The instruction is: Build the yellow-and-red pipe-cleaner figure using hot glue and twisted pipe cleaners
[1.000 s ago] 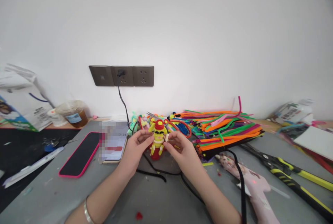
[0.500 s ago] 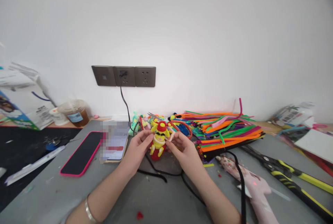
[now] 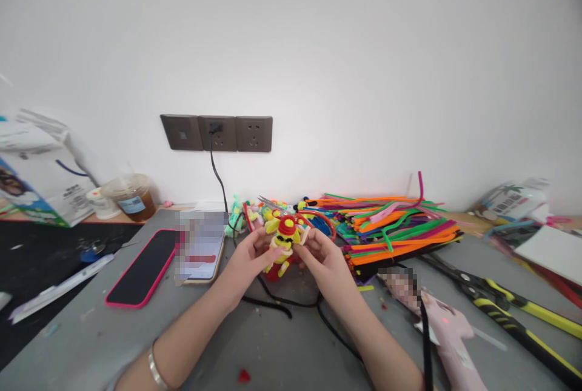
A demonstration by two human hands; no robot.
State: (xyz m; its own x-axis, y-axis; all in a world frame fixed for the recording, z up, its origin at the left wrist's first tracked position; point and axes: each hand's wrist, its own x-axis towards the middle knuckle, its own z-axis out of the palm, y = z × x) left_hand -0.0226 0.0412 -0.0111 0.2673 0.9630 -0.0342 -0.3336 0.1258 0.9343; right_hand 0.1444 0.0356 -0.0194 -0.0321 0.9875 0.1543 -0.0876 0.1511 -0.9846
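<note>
A small yellow pipe-cleaner figure [image 3: 284,239] with a red hat and red base sits between both my hands above the grey table [image 3: 273,348]. My left hand [image 3: 248,254] pinches its left side with closed fingers. My right hand [image 3: 321,254] grips its right side, fingers curled around it. The figure is tilted to the right. A silver bangle [image 3: 154,367] is on my left wrist.
A big pile of coloured pipe cleaners [image 3: 386,224] lies at the right. A pink glue gun [image 3: 443,324] with a black cable, yellow-handled cutters [image 3: 504,312], two phones [image 3: 143,267], a cup [image 3: 130,197], a box [image 3: 31,179] and wall sockets [image 3: 216,132] surround the hands.
The figure has tilted to the right and my fingers have closed in tighter on it. The hands stay in the same place.
</note>
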